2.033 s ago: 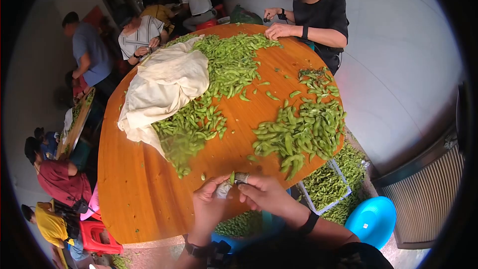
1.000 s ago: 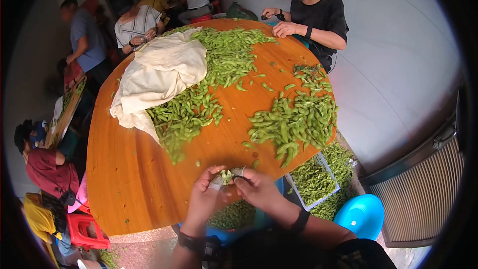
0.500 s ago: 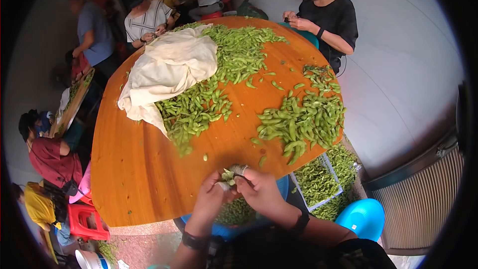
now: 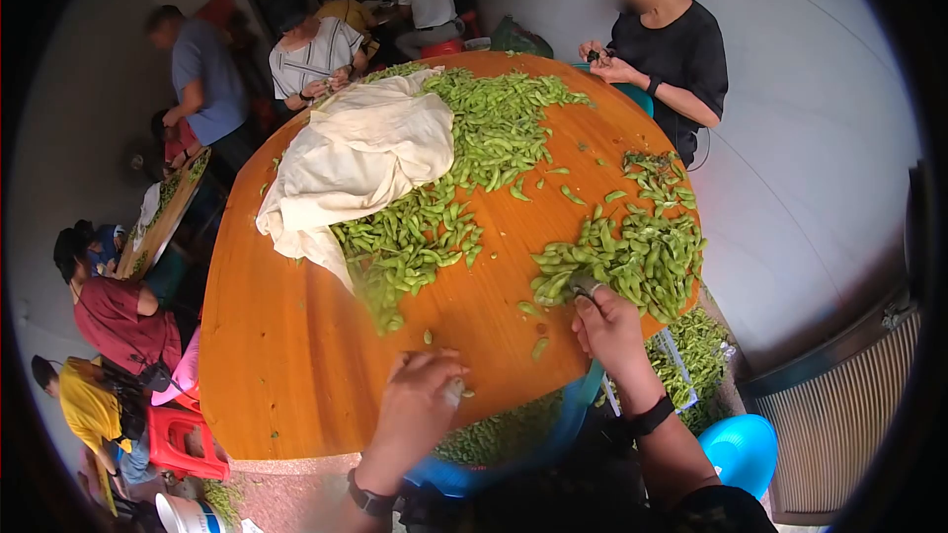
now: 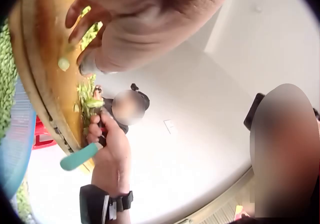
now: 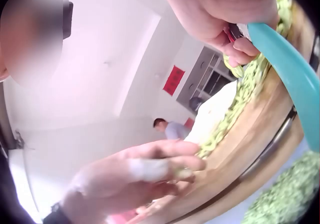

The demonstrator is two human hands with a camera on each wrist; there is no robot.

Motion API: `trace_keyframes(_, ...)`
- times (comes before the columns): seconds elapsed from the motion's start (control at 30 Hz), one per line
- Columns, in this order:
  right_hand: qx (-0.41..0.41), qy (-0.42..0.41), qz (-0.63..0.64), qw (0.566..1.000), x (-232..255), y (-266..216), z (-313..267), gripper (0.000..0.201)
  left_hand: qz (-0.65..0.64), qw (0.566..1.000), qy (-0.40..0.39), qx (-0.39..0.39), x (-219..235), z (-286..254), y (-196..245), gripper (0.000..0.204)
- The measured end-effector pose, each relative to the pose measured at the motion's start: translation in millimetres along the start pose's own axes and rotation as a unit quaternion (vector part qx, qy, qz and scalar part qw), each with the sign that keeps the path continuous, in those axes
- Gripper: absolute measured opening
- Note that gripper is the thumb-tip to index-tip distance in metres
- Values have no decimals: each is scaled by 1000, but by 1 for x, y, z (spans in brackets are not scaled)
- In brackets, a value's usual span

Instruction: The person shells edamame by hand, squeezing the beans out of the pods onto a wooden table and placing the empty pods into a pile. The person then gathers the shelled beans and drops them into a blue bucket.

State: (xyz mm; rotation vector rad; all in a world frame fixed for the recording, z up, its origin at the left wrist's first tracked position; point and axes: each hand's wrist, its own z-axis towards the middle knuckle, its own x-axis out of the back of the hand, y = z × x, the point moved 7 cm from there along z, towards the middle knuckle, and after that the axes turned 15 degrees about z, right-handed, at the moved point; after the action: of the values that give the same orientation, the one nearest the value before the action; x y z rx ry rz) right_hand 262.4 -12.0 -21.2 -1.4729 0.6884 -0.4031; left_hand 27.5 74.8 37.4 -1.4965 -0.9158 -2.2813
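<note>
My right hand (image 4: 610,326) reaches over the right-hand pile of green soybean pods (image 4: 642,252). It grips a tool by its teal handle (image 6: 280,53), which sticks out below the palm; the working end is hidden. A green pod (image 5: 94,102) shows at its fingertips in the left wrist view. My left hand (image 4: 420,395) hangs over the near table edge, its fingers loosely bent and its thumb wrapped in white tape (image 6: 150,169). A pale shelled bean (image 5: 63,63) shows by its fingers. A blue basin (image 4: 434,474) of shelled beans (image 4: 499,434) stands below the edge.
A cream cloth (image 4: 365,148) covers part of the larger pod heap (image 4: 494,118) on the round wooden table (image 4: 296,365). A crate (image 4: 676,365) and blue tub (image 4: 746,449) stand right. Across sits a person in black (image 4: 671,59); a red stool (image 4: 183,444) stands left.
My hands were together at the table edge, opening a pod. Now they are apart: the right has moved forward and right to the pile, and the left has let go of the pod.
</note>
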Motion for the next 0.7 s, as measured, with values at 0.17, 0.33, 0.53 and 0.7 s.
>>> trace_keyframes(0.17,31,-25,-29,999,-1,3,1,17,190,979,39,60,8,70,-39,14)
trace_keyframes(0.33,74,-31,-52,995,1,-1,1,20,239,964,31,115,-24,93,-83,12)
trace_keyframes(0.53,26,-138,-9,990,-27,-19,-19,24,1,991,-9,132,-26,60,-68,15)
trace_keyframes(0.7,-153,-214,100,960,-73,12,-35,23,-411,890,-43,192,-42,23,-27,16)
